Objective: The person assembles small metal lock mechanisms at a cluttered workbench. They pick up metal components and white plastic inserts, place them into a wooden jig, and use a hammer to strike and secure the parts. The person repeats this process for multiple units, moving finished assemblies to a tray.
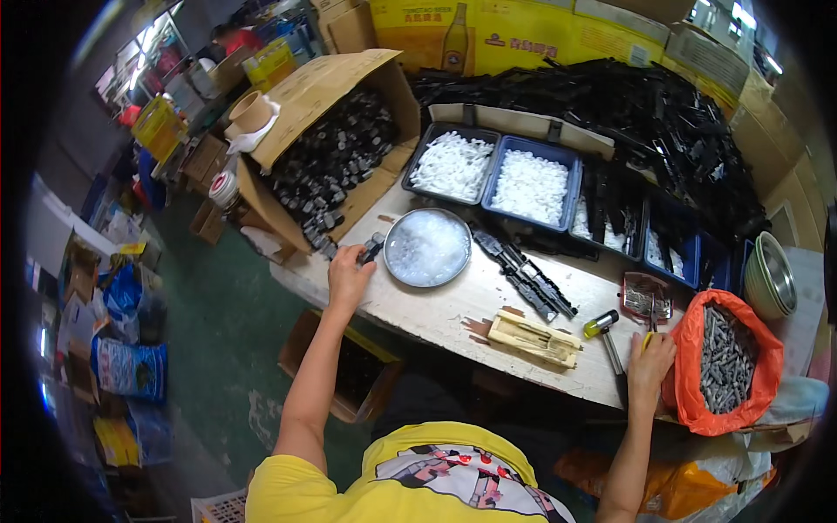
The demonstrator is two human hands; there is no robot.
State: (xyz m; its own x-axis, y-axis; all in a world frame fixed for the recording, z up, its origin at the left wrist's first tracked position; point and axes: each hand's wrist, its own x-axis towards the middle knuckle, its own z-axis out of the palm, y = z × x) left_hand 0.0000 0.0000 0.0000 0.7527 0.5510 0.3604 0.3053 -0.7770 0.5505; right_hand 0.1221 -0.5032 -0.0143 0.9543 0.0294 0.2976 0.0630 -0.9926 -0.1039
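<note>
My left hand (350, 277) is at the table's left edge, its fingers closed on a small black part (373, 247) beside a round metal dish (428, 281) of whitish, translucent contents. At the right, my right hand (650, 366) is closed round a slim tool with a yellow grip (646, 341); its dark metal end points to a small red tray (629, 301) of tiny metal pieces. Whether it is pliers or tweezers, I cannot tell. A hammer (613, 353) with a yellow face lies left of that hand. Between my hands are a cream-coloured fixture (534, 339) and several long black parts (527, 277).
A cardboard box (324, 74) spills black pieces at the left. Two bins of white pieces (453, 166) stand behind the dish, with a heap of black strips (593, 100) beyond. An orange bag (691, 353) of grey metal parts and stacked bowls (772, 275) are at the right.
</note>
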